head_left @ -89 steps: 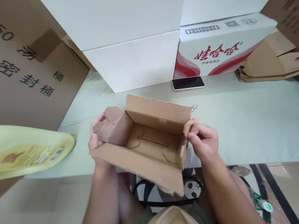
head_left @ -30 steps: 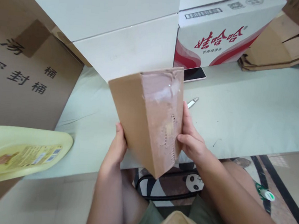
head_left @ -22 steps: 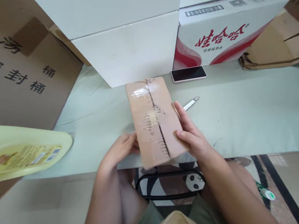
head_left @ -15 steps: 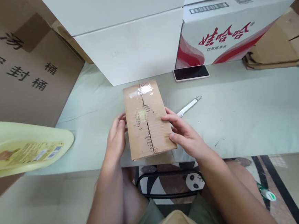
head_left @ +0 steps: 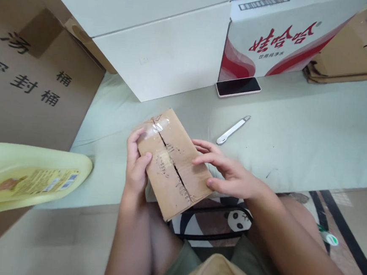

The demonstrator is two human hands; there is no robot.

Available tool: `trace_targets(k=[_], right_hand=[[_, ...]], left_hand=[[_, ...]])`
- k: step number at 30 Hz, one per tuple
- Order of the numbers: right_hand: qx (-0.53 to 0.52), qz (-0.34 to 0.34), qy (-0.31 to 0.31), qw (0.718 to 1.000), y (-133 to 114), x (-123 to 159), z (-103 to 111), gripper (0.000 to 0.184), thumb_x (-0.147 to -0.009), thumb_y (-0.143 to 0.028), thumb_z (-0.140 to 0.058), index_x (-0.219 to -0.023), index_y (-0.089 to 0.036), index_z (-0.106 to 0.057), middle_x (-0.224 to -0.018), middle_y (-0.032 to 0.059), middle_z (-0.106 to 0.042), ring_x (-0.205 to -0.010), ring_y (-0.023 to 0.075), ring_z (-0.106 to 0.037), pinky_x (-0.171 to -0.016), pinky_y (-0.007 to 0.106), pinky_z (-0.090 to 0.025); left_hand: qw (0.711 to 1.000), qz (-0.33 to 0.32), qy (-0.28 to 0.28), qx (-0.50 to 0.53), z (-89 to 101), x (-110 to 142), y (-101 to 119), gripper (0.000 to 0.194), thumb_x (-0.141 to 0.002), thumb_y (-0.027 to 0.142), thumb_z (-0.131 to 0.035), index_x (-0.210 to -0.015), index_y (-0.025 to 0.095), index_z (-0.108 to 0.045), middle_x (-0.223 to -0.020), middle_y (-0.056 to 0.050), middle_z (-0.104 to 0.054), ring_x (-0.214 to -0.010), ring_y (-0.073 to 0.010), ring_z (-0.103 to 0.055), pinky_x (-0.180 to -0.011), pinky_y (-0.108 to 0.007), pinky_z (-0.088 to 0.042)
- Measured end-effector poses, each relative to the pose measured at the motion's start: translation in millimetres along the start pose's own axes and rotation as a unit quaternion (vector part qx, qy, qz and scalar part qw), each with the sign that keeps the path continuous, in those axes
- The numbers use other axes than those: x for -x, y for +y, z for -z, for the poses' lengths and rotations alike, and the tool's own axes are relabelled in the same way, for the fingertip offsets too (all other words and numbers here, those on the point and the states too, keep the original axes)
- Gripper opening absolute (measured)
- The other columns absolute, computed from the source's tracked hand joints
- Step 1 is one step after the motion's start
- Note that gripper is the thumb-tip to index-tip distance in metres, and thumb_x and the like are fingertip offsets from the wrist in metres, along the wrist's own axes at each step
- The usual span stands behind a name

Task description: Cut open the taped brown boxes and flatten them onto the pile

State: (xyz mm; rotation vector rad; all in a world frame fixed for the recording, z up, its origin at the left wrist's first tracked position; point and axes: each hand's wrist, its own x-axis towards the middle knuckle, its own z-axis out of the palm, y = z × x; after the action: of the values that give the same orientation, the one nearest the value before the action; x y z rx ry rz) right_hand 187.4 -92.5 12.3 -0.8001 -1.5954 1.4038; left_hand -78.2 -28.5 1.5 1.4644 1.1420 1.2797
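A small brown cardboard box [head_left: 172, 162] lies at the near edge of the pale green table [head_left: 298, 138], its torn, taped seam facing up. My left hand [head_left: 136, 163] grips its left side, thumb on top and fingers curled round the far corner. My right hand [head_left: 228, 173] rests on its right side with the fingers stretched out over the top face.
A white utility knife [head_left: 233, 130] lies just right of the box. A phone [head_left: 238, 86] lies face up farther back. Large white boxes [head_left: 155, 46], a red-printed carton [head_left: 283, 39] and flattened cardboard [head_left: 352, 53] line the back. A big brown carton [head_left: 32, 79] and a yellow plastic item [head_left: 24, 180] stand left.
The open box was turned over so the taped seam faces up, then lowered to the table edge. It has since rotated anticlockwise, and my left hand moved up onto its far corner.
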Motion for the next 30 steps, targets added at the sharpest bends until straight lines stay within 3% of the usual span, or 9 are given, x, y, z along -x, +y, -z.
trace_targets(k=[4,7,10,12,14,18,21,24,30], right_hand=[[0.044,0.015,0.031,0.998,2.0,0.0,1.2,0.043,-0.092,-0.043,-0.073,-0.133,-0.034,-0.068,-0.164,0.0078,-0.041,-0.158,0.0311,-0.034,-0.127,0.053,-0.033],[0.081,-0.04,0.122,0.988,11.4,1.1,9.8,0.049,-0.093,-0.049,-0.067,-0.139,-0.032,-0.063,-0.15,0.0116,-0.056,-0.131,0.0288,-0.061,-0.108,0.049,-0.054],[0.204,-0.139,0.251,0.936,27.7,2.8,22.4,0.051,-0.094,-0.045,-0.061,-0.141,-0.027,-0.062,-0.127,0.0123,-0.066,-0.091,0.0228,-0.067,-0.091,0.047,-0.059],[0.319,-0.184,0.288,0.884,38.4,4.3,30.0,0.057,-0.09,-0.042,-0.062,-0.145,-0.025,-0.062,-0.122,0.0138,-0.064,-0.092,0.0258,-0.065,-0.093,0.051,-0.058],[0.402,-0.208,0.269,0.85,45.5,6.0,35.2,0.067,-0.086,-0.041,-0.066,-0.151,-0.025,-0.058,-0.124,0.0159,-0.061,-0.106,0.033,-0.064,-0.101,0.056,-0.054],[0.471,-0.227,0.187,0.831,46.1,8.4,38.8,0.068,-0.083,-0.039,-0.07,-0.149,-0.026,-0.061,-0.129,0.0172,-0.059,-0.122,0.0407,-0.056,-0.11,0.061,-0.047],[0.491,-0.238,0.187,0.817,41.8,8.1,38.2,0.042,-0.084,-0.04,-0.068,-0.122,-0.023,-0.072,-0.119,0.017,-0.062,-0.114,0.0391,-0.058,-0.102,0.057,-0.051],[0.5,-0.252,0.204,0.803,40.1,6.3,38.0,0.021,-0.082,-0.037,-0.068,-0.096,-0.022,-0.067,-0.105,0.0149,-0.065,-0.1,0.0341,-0.061,-0.09,0.048,-0.053],[0.458,-0.261,0.244,0.814,31.4,3.3,42.1,0.033,-0.078,-0.022,-0.06,-0.111,-0.022,-0.064,-0.088,0.0072,-0.073,-0.07,0.0235,-0.061,-0.068,0.035,-0.044]], left_hand=[[1.0,0.001,0.005,-0.006,0.8,-3.6,0.5,0.067,-0.078,0.059,-0.074,-0.135,0.031,-0.054,-0.147,-0.008,-0.054,-0.137,-0.0339,-0.052,-0.113,-0.046,-0.047],[1.0,-0.005,0.011,-0.009,0.9,-5.4,1.3,0.064,-0.075,0.058,-0.075,-0.129,0.029,-0.058,-0.137,-0.008,-0.057,-0.13,-0.0325,-0.054,-0.106,-0.043,-0.05],[1.0,0.002,0.008,-0.007,-0.3,-6.6,2.9,0.061,-0.074,0.059,-0.075,-0.124,0.03,-0.059,-0.127,-0.008,-0.059,-0.121,-0.0313,-0.058,-0.099,-0.043,-0.052],[1.0,-0.007,0.006,-0.005,-2.0,-6.9,3.9,0.059,-0.073,0.06,-0.075,-0.122,0.03,-0.061,-0.123,-0.008,-0.059,-0.119,-0.0315,-0.058,-0.1,-0.044,-0.052],[1.0,-0.016,0.005,0.001,-3.7,-6.4,4.5,0.058,-0.073,0.06,-0.075,-0.121,0.03,-0.061,-0.122,-0.008,-0.06,-0.118,-0.0317,-0.058,-0.1,-0.044,-0.052],[1.0,0.005,-0.012,0.014,-4.6,-3.5,3.7,0.06,-0.074,0.057,-0.076,-0.124,0.029,-0.06,-0.128,-0.008,-0.059,-0.115,-0.03,-0.059,-0.096,-0.042,-0.054],[0.999,0.014,-0.028,0.014,-3.5,-1.2,2.3,0.059,-0.076,0.056,-0.075,-0.127,0.029,-0.059,-0.135,-0.008,-0.056,-0.12,-0.0301,-0.057,-0.1,-0.042,-0.052],[0.999,0.001,-0.035,-0.005,-2.7,-0.5,0.6,0.058,-0.078,0.058,-0.073,-0.127,0.029,-0.061,-0.134,-0.009,-0.056,-0.126,-0.0322,-0.054,-0.109,-0.045,-0.047],[0.999,-0.019,-0.03,-0.018,-3.4,-1.0,-3.9,0.06,-0.077,0.06,-0.071,-0.128,0.029,-0.062,-0.134,-0.009,-0.057,-0.132,-0.0341,-0.051,-0.117,-0.049,-0.04]])
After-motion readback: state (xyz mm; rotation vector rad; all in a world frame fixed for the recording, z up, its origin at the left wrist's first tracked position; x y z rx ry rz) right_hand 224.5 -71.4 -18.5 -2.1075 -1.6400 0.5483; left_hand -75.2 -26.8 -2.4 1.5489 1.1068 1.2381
